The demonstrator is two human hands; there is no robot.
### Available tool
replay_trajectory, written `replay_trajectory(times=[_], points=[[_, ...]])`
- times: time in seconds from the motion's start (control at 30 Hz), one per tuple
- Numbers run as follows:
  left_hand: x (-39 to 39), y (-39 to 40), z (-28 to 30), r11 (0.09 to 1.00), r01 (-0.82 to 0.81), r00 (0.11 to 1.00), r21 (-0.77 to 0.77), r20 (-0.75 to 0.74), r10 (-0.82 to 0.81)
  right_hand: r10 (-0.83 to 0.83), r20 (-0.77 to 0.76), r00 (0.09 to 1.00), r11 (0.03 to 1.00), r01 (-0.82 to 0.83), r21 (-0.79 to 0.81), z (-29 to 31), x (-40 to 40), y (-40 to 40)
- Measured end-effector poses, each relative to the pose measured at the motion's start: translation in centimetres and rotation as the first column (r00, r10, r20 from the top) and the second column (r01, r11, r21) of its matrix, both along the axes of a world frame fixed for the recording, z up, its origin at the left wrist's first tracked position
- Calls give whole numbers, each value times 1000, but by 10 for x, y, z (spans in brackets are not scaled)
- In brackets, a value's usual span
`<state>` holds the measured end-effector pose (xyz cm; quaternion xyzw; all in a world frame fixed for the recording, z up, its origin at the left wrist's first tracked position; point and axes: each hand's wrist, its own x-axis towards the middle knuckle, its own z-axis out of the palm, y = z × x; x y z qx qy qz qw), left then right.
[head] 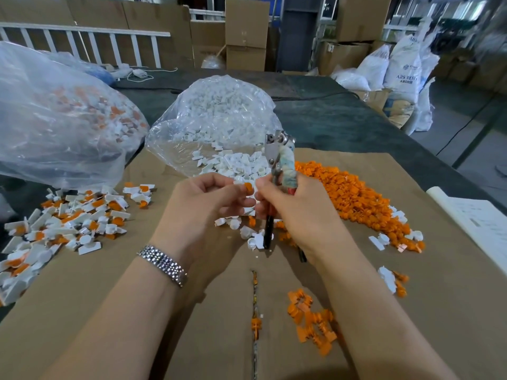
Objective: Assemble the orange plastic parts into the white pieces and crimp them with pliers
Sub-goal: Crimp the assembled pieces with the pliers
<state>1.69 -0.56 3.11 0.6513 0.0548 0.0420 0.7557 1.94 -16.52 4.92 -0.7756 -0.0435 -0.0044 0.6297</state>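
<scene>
Both forearms are reaching forward over the cardboard-covered table (356,311), the hands meeting near the middle. The left hand (203,204), with a metal watch band (163,264) at its wrist, is curling its fingers (241,200) narrowly and pinching a white piece with an orange part (248,187) seated in it. The right hand (296,212) is wrapping its fingers around the handles of the pliers (279,160), which are standing nearly upright with the metal head pointing away from the person; its thumb is lying just beside the held piece. Loose white pieces (236,163) are spilling from a clear bag (214,119) just beyond the hands. A long heap of orange parts (356,198) is lying to the right. Assembled white-and-orange pieces (76,223) are lying scattered to the left, in front of a larger plastic bag (60,119).
</scene>
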Motion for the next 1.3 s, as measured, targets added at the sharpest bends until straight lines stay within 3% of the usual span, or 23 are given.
replay_trajectory(times=[0.1, 0.2, 0.27, 0.37, 0.6, 0.77, 1.13, 1.3], points=[[1, 4, 5, 995, 6, 1000, -102, 11, -5, 76, -114, 991, 996, -82, -47, 9, 1, -10], [2, 9, 9, 990, 0, 1000, -141, 10, 1, 187, -210, 960, 936, -239, -259, 14, -2, -18], [2, 14, 11, 987, 3, 1000, -163, 15, 0, 221, -195, 956, 857, -285, -430, 12, -4, -18], [2, 20, 11, 990, 28, 1000, -138, 7, -27, 267, -145, 953, 798, -303, -521, 12, -9, -13], [2, 20, 12, 989, 79, 996, -129, -38, -84, 291, -91, 952, 754, -287, -591, 11, -16, -4], [2, 18, 11, 984, 50, 997, -173, -49, -59, 260, -47, 965, 787, -240, -568, 7, -16, 2], [3, 19, 9, 992, 42, 998, -120, -44, -48, 174, -9, 985, 783, -144, -605, 3, -14, 13], [5, 22, 8, 988, 16, 998, -153, -54, -24, 234, -182, 955, 855, -292, -430, 6, -11, 4]])
